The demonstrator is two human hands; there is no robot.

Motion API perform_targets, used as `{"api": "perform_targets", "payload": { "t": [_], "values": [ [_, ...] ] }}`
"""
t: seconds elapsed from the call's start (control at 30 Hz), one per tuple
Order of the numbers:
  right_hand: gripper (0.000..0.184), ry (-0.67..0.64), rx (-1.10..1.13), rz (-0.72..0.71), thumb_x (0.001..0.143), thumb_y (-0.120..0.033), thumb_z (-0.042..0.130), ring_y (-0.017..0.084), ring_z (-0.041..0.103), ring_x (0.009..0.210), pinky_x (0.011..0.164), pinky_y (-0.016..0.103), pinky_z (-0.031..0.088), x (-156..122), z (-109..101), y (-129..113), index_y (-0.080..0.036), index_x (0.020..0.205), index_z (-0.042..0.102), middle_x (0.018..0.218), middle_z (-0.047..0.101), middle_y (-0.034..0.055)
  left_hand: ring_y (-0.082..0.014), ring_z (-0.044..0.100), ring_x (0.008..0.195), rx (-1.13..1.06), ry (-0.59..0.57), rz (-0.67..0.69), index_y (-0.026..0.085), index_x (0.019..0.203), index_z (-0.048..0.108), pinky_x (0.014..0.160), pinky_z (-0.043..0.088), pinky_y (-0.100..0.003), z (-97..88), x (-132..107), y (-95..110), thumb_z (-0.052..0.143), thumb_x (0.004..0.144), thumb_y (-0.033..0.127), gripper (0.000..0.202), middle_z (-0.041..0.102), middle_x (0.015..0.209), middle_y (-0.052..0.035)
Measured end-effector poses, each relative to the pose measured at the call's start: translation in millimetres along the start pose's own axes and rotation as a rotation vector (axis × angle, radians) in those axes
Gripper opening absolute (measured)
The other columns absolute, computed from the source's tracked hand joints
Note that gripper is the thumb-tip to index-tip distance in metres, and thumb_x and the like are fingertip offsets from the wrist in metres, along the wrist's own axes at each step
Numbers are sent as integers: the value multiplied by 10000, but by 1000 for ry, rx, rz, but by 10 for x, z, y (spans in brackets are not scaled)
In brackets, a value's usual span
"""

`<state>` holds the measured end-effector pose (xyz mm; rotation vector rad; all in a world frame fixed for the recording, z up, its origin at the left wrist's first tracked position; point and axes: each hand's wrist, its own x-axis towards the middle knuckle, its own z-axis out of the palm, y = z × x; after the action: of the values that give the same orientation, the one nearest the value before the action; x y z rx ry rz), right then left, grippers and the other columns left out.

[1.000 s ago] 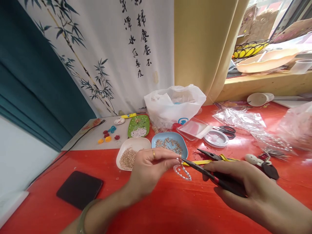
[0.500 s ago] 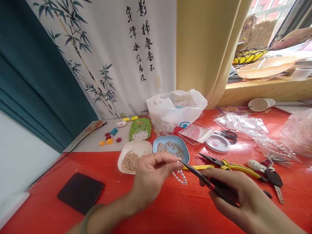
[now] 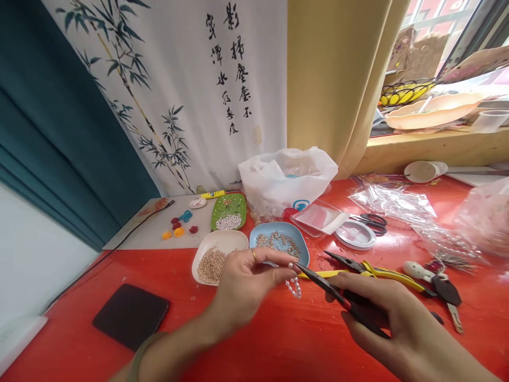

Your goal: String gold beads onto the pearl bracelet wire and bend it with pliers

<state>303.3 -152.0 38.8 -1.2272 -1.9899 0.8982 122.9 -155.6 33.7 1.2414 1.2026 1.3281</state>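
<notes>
My left hand (image 3: 246, 286) pinches the top of a short pearl bead strand (image 3: 294, 286) that hangs above the red table (image 3: 278, 339). My right hand (image 3: 389, 318) is closed round the dark handles of red-and-black needle-nose pliers (image 3: 330, 289), whose tip meets the strand at my left fingertips. Just behind the hands stand a blue dish of gold findings (image 3: 280, 244) and a white dish of small gold beads (image 3: 214, 257).
A green dish of pearls (image 3: 228, 212), a white plastic bag (image 3: 286, 178), yellow-handled pliers (image 3: 374, 268), scissors (image 3: 374, 220), a round clear box (image 3: 355, 234) and plastic sleeves (image 3: 397, 204) lie behind and right. A black phone (image 3: 131, 315) lies at the left.
The pearl strand has drawn up shorter under my left fingers. Both hands and the plier tip have shifted only slightly.
</notes>
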Motion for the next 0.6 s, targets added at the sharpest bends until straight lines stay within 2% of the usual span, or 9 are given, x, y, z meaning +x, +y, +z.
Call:
{"api": "perform_targets", "payload": {
  "t": [0.1, 0.23, 0.6],
  "values": [
    [253, 10, -14, -8, 654, -196, 456, 137, 506, 486, 459, 238, 407, -1, 2, -5, -201, 793, 667, 588, 603, -2, -157, 657, 665, 36, -9, -15, 196, 692, 710, 627, 543, -233, -8, 2, -20, 702, 641, 219, 56, 716, 695, -32],
    [241, 12, -28, -9, 656, -198, 448, 124, 457, 451, 425, 229, 371, -1, -2, -19, -199, 779, 655, 543, 570, -13, -142, 642, 645, 116, 16, 31, 204, 683, 708, 602, 520, -213, -21, 3, -40, 699, 654, 230, 40, 706, 669, -18],
    [170, -60, -53, -38, 618, -161, 414, 148, 519, 480, 441, 243, 388, 14, -55, -48, -223, 595, 571, 601, 623, 5, -130, 615, 595, 412, 2, 439, 176, 727, 701, 579, 504, -227, -32, -35, 14, 649, 719, 150, 58, 695, 653, -28]
  ]
}}
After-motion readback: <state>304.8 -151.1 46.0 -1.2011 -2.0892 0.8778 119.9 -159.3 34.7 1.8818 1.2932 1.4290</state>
